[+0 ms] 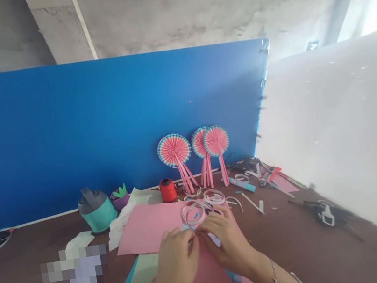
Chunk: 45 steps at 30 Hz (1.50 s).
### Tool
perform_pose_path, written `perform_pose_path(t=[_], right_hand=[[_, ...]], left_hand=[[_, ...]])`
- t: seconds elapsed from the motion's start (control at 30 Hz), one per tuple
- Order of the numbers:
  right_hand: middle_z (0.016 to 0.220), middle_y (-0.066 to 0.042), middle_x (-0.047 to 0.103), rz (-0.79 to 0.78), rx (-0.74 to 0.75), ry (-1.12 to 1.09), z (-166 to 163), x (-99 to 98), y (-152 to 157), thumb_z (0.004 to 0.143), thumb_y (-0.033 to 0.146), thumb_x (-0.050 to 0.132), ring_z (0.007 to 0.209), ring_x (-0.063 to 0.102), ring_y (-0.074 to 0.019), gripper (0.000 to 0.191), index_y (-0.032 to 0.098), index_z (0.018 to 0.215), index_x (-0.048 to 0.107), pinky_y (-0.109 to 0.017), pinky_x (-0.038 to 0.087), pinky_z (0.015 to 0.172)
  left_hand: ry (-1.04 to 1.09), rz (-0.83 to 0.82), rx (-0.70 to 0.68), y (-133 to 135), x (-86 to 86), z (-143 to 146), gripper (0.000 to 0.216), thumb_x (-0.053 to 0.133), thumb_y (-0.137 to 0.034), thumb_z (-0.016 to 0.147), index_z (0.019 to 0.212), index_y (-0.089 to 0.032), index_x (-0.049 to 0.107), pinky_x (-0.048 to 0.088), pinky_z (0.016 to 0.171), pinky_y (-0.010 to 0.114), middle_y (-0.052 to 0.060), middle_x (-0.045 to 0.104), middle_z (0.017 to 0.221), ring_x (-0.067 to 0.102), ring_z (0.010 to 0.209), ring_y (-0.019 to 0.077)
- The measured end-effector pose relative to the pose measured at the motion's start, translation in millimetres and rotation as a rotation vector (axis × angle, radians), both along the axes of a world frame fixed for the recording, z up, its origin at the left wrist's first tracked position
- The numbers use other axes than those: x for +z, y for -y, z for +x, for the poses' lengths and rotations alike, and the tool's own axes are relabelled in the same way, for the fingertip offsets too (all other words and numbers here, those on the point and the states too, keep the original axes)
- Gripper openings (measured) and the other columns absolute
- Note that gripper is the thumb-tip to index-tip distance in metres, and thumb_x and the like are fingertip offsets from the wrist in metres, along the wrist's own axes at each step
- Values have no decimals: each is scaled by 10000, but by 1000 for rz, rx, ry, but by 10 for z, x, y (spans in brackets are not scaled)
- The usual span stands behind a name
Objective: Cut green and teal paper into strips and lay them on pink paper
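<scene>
My left hand (175, 259) and my right hand (229, 243) meet over the pink paper sheet (144, 227) near the table's front. Both have their fingers pinched together on the lower edge of a loop of thin white paper strip (195, 212). The loop stands up just beyond my fingertips. A second white loop (214, 196) lies on the table right behind it. Three pink paper fans with blue rims (174, 149) lean against the blue wall panel (66, 131) further back. A bracelet sits on my right wrist.
A teal container with a grey lid (97, 211), a small purple pot (119, 199) and a red thread spool (168, 189) stand at the back left. Paper scraps and tools (256, 169) lie back right, a dark tool (327, 215) at right. A white panel (343, 137) closes the right side.
</scene>
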State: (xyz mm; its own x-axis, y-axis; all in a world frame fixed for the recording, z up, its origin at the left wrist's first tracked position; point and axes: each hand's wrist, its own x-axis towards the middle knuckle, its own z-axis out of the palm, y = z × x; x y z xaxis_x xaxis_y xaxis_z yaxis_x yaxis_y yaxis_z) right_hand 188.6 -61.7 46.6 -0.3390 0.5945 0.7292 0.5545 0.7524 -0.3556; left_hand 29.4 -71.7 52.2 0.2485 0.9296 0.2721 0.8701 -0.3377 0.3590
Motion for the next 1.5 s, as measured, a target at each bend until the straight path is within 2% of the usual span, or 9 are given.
perform_pose_path(t=[0.3, 0.43, 0.7, 0.9, 1.03, 1.13, 1.3, 1.4, 1.5], right_hand=[[705, 38, 684, -46, -4, -111, 7, -84, -57, 858, 95, 509, 675, 631, -139, 177, 233, 797, 600, -374, 396, 922], [702, 26, 685, -94, -6, -175, 14, -131, -75, 880, 133, 522, 692, 638, -153, 163, 236, 836, 641, -368, 442, 897], [737, -21, 707, -282, 2, -337, 0, -228, -108, 887, 243, 601, 719, 650, -177, 130, 218, 847, 722, -297, 512, 682], [836, -40, 753, -393, 28, -427, 14, -327, -188, 907, 331, 594, 791, 691, -209, 189, 220, 839, 732, -322, 542, 713], [828, -20, 753, -273, -6, -358, 14, -324, -192, 922, 297, 572, 782, 692, -199, 156, 243, 887, 713, -388, 511, 864], [767, 10, 727, -102, -63, -210, 9, -290, -191, 931, 191, 519, 739, 669, -172, 182, 255, 920, 689, -457, 379, 1027], [822, -22, 738, 54, -342, -115, 280, -294, -381, 932, 181, 451, 755, 667, -181, 218, 223, 897, 662, -456, 340, 1007], [917, -64, 757, 13, -628, -11, 598, -409, -555, 919, 143, 449, 891, 667, -230, 251, 215, 956, 687, -528, 298, 1027], [855, -141, 750, -152, -806, 186, 801, -553, -656, 823, 42, 452, 869, 654, -302, 303, 166, 911, 714, -661, 264, 986]], left_hand=[[74, 268, -62, -3, -146, 49, 297, 463, -118, 896, 663, -206, 624, 303, 645, 320, 19, 635, 618, 576, 652, 177], [126, 302, -76, -13, -130, 53, 301, 461, -131, 909, 677, -211, 635, 311, 639, 312, 13, 636, 627, 566, 637, 165], [130, 317, -71, -34, -141, 41, 322, 451, -160, 918, 664, -214, 643, 338, 627, 306, 12, 648, 622, 569, 616, 158], [160, 330, -86, -57, -182, 42, 309, 441, -159, 924, 739, -221, 680, 351, 634, 302, 17, 667, 641, 595, 633, 169], [182, 261, -88, -81, -189, 42, 307, 427, -183, 947, 811, -228, 699, 365, 651, 302, 22, 688, 685, 606, 656, 181], [201, 123, -76, -98, -161, 24, 340, 404, -221, 953, 731, -222, 663, 372, 654, 297, 30, 673, 673, 597, 667, 187], [367, -87, -7, -134, -102, -110, 342, 380, -328, 922, 628, -220, 518, 327, 595, 274, 0, 555, 619, 508, 630, 167], [501, -246, -23, -178, -94, -215, 370, 385, -441, 896, 592, -230, 392, 251, 540, 268, -49, 360, 559, 365, 559, 133], [583, -333, -72, -224, -121, -265, 395, 406, -515, 862, 592, -230, 361, 225, 542, 269, -61, 284, 576, 302, 565, 118]])
